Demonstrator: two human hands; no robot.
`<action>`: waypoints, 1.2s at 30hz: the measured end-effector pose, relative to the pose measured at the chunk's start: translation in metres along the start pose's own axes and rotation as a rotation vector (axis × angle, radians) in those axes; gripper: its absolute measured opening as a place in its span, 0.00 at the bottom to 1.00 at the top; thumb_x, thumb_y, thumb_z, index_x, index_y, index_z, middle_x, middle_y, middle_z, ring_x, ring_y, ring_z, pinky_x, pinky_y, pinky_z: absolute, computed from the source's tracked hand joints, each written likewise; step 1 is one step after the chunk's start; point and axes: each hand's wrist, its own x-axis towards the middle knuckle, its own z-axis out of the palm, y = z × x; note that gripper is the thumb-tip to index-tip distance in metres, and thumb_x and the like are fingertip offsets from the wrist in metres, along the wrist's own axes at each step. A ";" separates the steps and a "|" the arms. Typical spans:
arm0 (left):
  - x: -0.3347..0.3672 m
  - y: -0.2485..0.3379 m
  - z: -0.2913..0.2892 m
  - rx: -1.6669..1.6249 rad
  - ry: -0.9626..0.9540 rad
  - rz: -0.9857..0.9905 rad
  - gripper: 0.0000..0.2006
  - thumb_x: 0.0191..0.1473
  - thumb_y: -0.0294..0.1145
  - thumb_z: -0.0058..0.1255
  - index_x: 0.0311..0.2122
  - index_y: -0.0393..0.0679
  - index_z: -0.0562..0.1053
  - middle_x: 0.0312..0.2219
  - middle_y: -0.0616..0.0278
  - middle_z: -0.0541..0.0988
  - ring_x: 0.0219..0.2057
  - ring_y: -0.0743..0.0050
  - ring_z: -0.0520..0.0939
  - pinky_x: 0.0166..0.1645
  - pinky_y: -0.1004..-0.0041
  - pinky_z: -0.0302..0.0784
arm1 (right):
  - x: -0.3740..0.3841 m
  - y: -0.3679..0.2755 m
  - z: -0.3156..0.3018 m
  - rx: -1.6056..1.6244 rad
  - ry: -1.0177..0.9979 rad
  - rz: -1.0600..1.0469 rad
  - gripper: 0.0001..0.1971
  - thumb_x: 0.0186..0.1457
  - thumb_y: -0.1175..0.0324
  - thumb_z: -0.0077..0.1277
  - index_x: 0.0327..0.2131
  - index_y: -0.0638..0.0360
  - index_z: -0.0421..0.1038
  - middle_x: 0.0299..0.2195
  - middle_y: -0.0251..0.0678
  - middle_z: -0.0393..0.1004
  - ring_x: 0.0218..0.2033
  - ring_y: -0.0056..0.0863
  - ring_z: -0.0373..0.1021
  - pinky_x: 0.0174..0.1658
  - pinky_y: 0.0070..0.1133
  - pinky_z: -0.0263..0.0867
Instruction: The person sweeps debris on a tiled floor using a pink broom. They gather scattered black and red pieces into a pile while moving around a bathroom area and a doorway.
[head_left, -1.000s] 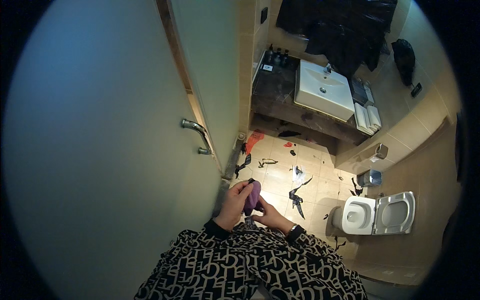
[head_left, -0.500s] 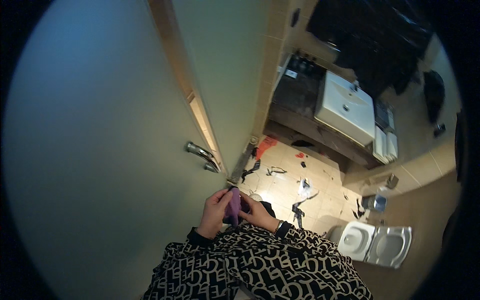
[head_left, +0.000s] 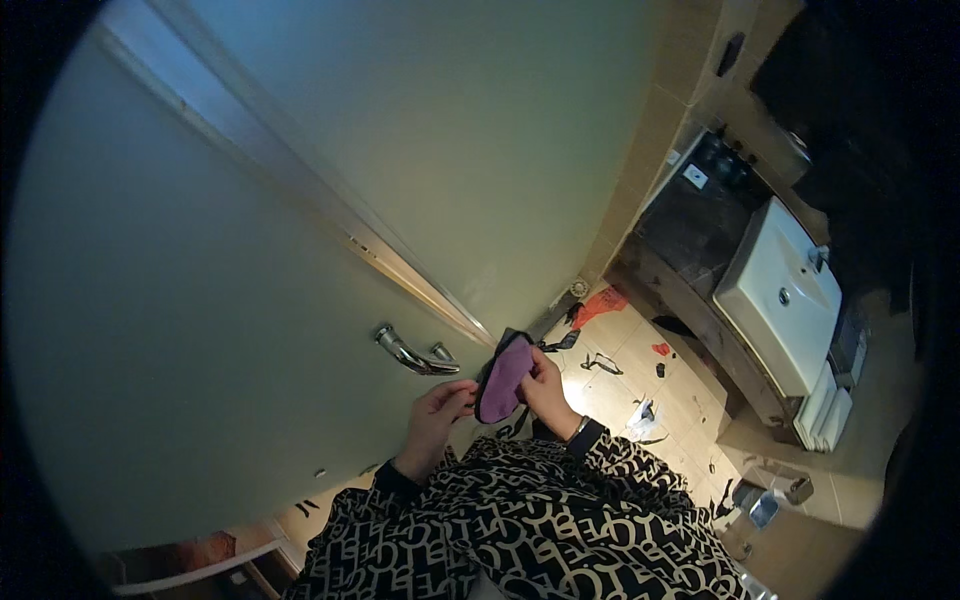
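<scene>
A flat, rounded purple cloth pad [head_left: 507, 380] with black edging is held up in front of my body, its purple face toward me. My right hand [head_left: 550, 393] grips its right side, thumb on the purple face. The fingers of my left hand [head_left: 438, 418] are pinched together at its lower left edge. I cannot make out whether it is a pad, a pouch or a mask.
A frosted glass door [head_left: 250, 330] with a metal handle [head_left: 410, 355] stands close on the left. At right is a counter with a white washbasin [head_left: 785, 295]. Black scraps and a red piece [head_left: 602, 304] litter the tiled floor [head_left: 600, 395]. A small bin [head_left: 762, 508] stands lower right.
The view has turned left, so the basin and floor shift right and the toilet leaves sight. The purple pad, folded between both hands before, is now spread flat and raised slightly.
</scene>
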 end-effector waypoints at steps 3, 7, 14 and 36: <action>0.000 0.001 -0.004 -0.087 0.176 -0.004 0.11 0.60 0.30 0.47 0.45 0.37 0.73 0.41 0.59 0.77 0.41 0.71 0.78 0.42 0.73 0.76 | 0.029 0.017 -0.001 -0.052 -0.077 0.042 0.15 0.57 0.75 0.44 0.49 0.61 0.65 0.34 0.25 0.72 0.33 0.13 0.68 0.35 0.14 0.65; 0.003 -0.005 -0.015 -0.050 0.423 0.103 0.10 0.60 0.28 0.45 0.45 0.38 0.72 0.41 0.61 0.77 0.41 0.70 0.78 0.41 0.73 0.77 | 0.051 -0.004 0.034 0.018 -0.299 -0.041 0.19 0.56 0.76 0.45 0.52 0.63 0.62 0.34 0.30 0.71 0.35 0.17 0.66 0.38 0.17 0.63; 0.028 -0.033 -0.030 0.454 0.496 0.348 0.19 0.54 0.24 0.51 0.51 0.36 0.67 0.45 0.59 0.71 0.42 0.70 0.77 0.37 0.73 0.77 | 0.099 -0.005 0.062 -0.631 -0.829 -0.379 0.17 0.63 0.62 0.35 0.41 0.65 0.68 0.33 0.48 0.73 0.31 0.36 0.69 0.38 0.26 0.64; 0.038 -0.037 -0.034 -0.693 0.424 -0.021 0.16 0.53 0.25 0.49 0.46 0.36 0.64 0.41 0.55 0.74 0.37 0.56 0.80 0.42 0.59 0.80 | 0.081 0.038 0.031 -0.183 -0.316 0.021 0.20 0.54 0.79 0.44 0.52 0.66 0.62 0.42 0.37 0.70 0.37 0.22 0.70 0.40 0.21 0.70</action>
